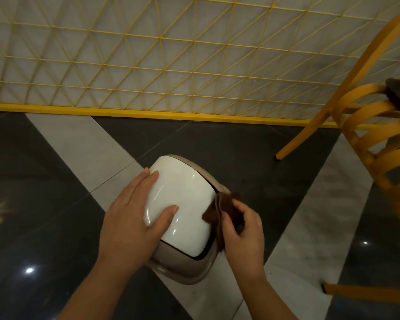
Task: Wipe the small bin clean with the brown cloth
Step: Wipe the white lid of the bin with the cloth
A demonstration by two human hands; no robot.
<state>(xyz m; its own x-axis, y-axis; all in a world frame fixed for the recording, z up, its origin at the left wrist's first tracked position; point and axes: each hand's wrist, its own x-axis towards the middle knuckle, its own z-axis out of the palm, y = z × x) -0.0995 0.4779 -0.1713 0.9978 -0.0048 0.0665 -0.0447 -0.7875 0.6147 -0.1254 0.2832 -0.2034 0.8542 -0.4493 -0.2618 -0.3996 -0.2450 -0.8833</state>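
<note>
Both forearms reach in; our left hand (pixel 134 213) steadies the small bin (pixel 183 218) on the tiled floor (pixel 56 204), fingers flat on its white lid. Right hand (pixel 243 232) pinches the brown cloth (pixel 224 209) against the right rim. Wiping underway, we judge; next, sweep across the lid.

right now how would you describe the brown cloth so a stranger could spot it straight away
Find the yellow lattice fence, then look down to the small white bin on the tiled floor. At the bin's right edge, the right hand pinches the brown cloth, the only dark crumpled fabric against glossy white plastic.
</note>
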